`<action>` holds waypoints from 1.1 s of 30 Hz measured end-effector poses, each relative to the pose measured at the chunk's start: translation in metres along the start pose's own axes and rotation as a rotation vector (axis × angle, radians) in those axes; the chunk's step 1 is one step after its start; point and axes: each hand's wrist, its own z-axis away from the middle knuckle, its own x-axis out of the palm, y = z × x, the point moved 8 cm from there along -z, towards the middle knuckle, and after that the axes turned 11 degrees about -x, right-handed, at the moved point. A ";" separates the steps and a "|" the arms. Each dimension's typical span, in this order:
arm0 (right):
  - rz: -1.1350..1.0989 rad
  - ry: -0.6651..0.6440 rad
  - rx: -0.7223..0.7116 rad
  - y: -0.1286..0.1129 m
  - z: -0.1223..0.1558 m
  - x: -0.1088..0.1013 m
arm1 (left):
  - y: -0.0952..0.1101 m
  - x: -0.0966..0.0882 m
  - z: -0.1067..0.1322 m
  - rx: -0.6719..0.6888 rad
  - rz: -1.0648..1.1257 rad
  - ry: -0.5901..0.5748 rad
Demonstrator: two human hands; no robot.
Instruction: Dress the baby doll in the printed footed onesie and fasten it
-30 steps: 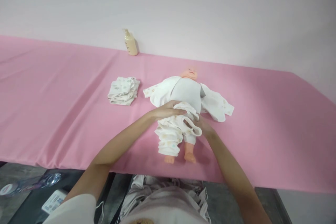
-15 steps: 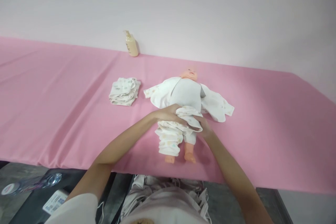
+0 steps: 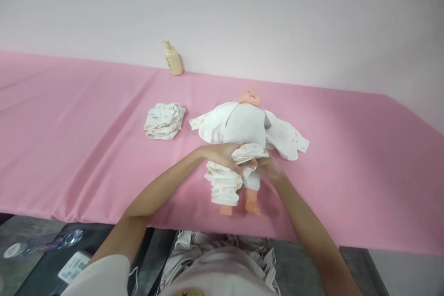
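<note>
While both hands are closed on the bunched waistband of the small printed trousers (image 3: 225,185), the left hand (image 3: 222,153) at one hip and the right hand (image 3: 271,169) at the other, the doll (image 3: 247,122) lies on its back on the pink tablecloth (image 3: 86,148), head away from the person, feet near the front edge, its white jacket (image 3: 284,136) spread open to either side. The trousers sit gathered about the hips and one leg; whether the other leg is inside them I cannot tell. The main risk, as I judge it, is an uneven pull: a harder tug on one side could twist the waistband or drag the light doll toward the edge. The jacket's loose hem could also get trapped under the band. The folded clothes (image 3: 164,121) and lotion bottle (image 3: 172,58) lie well apart
</note>
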 end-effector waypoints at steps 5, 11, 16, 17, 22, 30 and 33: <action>0.000 -0.086 -0.025 -0.003 0.001 0.004 | 0.002 -0.009 0.007 0.060 0.038 0.123; 0.043 -0.090 -0.036 -0.001 -0.001 0.001 | -0.015 -0.004 -0.004 0.005 0.320 0.163; 0.232 0.074 -0.150 -0.013 0.017 -0.026 | -0.024 -0.012 -0.011 0.003 0.418 0.271; 0.345 0.094 -0.214 -0.019 0.025 -0.032 | -0.027 -0.012 -0.012 0.000 0.447 0.278; 1.296 -0.037 -0.537 -0.024 0.069 -0.026 | -0.044 -0.014 -0.019 -0.041 0.553 0.294; 1.743 -0.351 -0.825 0.002 0.074 0.015 | -0.049 -0.013 -0.024 -0.041 0.632 0.284; 1.674 -0.256 -0.830 -0.006 0.067 0.008 | -0.053 -0.014 -0.024 -0.065 0.620 0.314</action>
